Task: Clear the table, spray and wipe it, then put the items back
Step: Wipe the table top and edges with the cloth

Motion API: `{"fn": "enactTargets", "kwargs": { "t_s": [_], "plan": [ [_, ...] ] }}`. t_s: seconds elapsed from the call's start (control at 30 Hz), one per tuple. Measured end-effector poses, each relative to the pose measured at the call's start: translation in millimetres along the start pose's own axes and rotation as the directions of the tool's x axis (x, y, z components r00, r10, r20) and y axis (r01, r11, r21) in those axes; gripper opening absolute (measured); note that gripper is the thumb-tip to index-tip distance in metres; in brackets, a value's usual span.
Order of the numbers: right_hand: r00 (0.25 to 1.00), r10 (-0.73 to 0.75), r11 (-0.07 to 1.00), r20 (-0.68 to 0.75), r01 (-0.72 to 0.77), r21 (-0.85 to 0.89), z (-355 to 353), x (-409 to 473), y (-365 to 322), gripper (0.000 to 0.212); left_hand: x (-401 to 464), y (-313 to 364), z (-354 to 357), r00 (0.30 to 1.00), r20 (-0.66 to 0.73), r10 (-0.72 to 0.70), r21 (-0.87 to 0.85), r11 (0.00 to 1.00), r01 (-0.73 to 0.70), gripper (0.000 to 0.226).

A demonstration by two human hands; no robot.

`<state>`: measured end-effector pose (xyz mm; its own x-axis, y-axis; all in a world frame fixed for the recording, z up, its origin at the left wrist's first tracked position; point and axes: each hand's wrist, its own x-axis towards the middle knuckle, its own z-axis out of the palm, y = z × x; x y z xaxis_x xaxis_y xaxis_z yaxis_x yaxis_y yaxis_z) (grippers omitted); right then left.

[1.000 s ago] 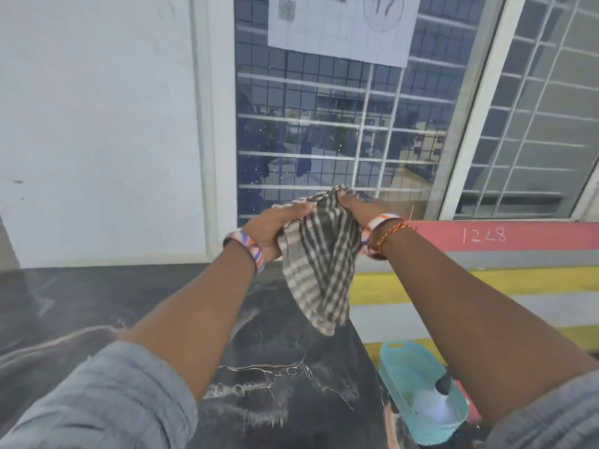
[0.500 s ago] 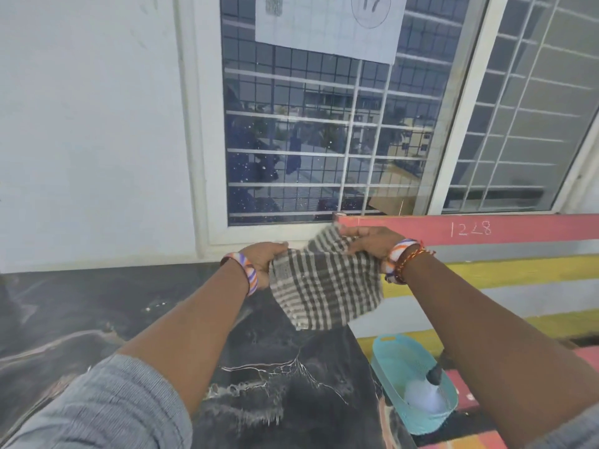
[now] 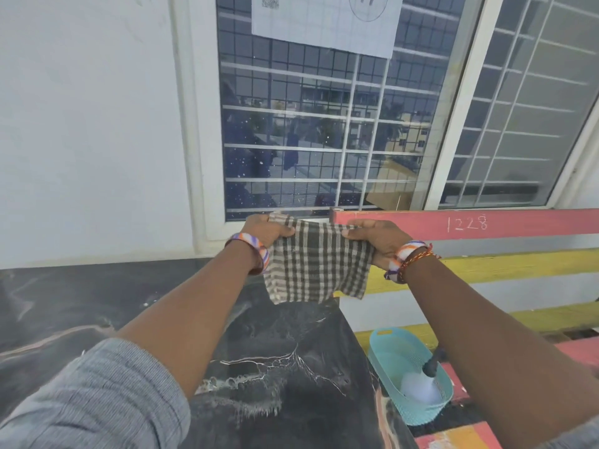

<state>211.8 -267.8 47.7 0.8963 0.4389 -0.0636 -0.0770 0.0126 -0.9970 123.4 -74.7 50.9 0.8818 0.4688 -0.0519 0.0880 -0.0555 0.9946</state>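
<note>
A brown-and-white checked cloth (image 3: 316, 267) hangs spread out in the air above the far right part of the black marble table (image 3: 275, 367). My left hand (image 3: 265, 230) pinches its upper left corner and my right hand (image 3: 377, 238) grips its upper right edge. The cloth is stretched flat between both hands, its lower edge hanging free above the tabletop. White streaks of wet foam lie on the table surface below. A white spray bottle (image 3: 421, 384) with a black head lies in a teal basket (image 3: 385, 348) to the right of the table.
A white wall and a barred window stand right behind the table. A pink, grey and yellow striped bench (image 3: 505, 264) runs along the right side, with the teal basket resting on its seat beside the table's right edge.
The cloth went from a bunched, dangling bundle to a flat sheet pulled wide between both hands. My hands moved apart, and the view tilted down slightly.
</note>
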Motion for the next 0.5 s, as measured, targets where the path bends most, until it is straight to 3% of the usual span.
{"fn": "enactTargets", "kwargs": {
  "t_s": [0.13, 0.27, 0.3, 0.37, 0.5],
  "plan": [
    [0.998, 0.001, 0.992, 0.056, 0.007, -0.127, 3.4, -9.1, 1.6, 0.061, 0.1, -0.8, -2.1, 0.998, -0.05, 0.05, 0.166, 0.985, -0.041, 0.07],
    [0.997, 0.017, 1.0, 0.069, -0.017, 0.002, 5.9, -11.7, 4.5, 0.065, -5.8, -6.5, -8.1, 1.0, 0.004, 0.0, 0.189, 0.982, -0.001, 0.083],
    [0.997, 0.018, 0.999, 0.076, -0.02, 0.031, 4.9, -10.6, 5.9, 0.067, -2.8, -10.6, -10.6, 1.0, 0.008, -0.018, 0.201, 0.979, 0.016, 0.074],
    [0.996, 0.028, 0.995, 0.081, -0.035, 0.088, 4.0, -10.1, 10.8, 0.07, -1.6, -19.9, -13.5, 0.998, 0.014, -0.065, 0.254, 0.965, 0.059, 0.031],
    [0.997, 0.079, 0.976, 0.024, -0.082, 0.201, -0.7, -7.6, 29.3, 0.072, -16.1, -34.0, -10.6, 0.968, 0.123, -0.217, 0.231, 0.955, 0.185, 0.017]
  ]
}}
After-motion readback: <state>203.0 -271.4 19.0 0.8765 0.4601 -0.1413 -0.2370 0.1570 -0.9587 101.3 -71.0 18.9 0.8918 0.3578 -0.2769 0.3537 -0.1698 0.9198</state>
